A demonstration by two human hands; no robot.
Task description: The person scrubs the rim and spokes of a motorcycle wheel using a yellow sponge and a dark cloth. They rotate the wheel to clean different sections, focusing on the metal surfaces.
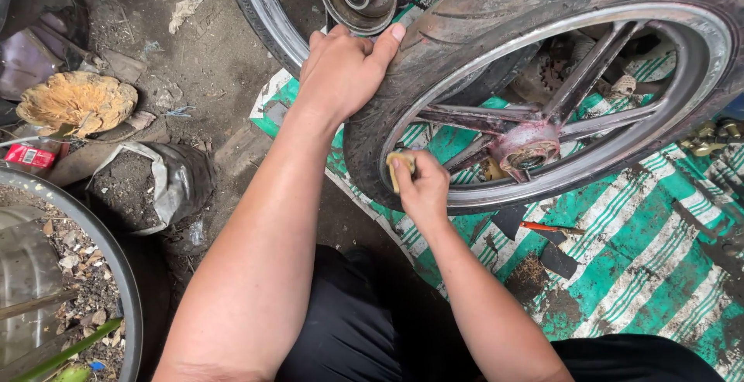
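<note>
Right hand [421, 188] presses yellowish pad [401, 166] (small, soft) against rim [465, 196]; left hand [341, 68] grips tyre [465, 18].

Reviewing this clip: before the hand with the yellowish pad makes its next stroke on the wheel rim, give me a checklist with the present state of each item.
1. Left hand braces the tyre: ok, palm and thumb wrap the tread.
2. Right hand grips the yellowish pad: ok, pinched in the fingers.
3. Pad touches the rim: ok, at its inner edge.
4. Wheel steady on the green striped mat: cannot tell, contact is hidden.
5. Stroke path free: ok, the nearest spoke stands apart from the pad.
6. Orange-handled tool out of the way: ok, on the mat below the rim.
</note>
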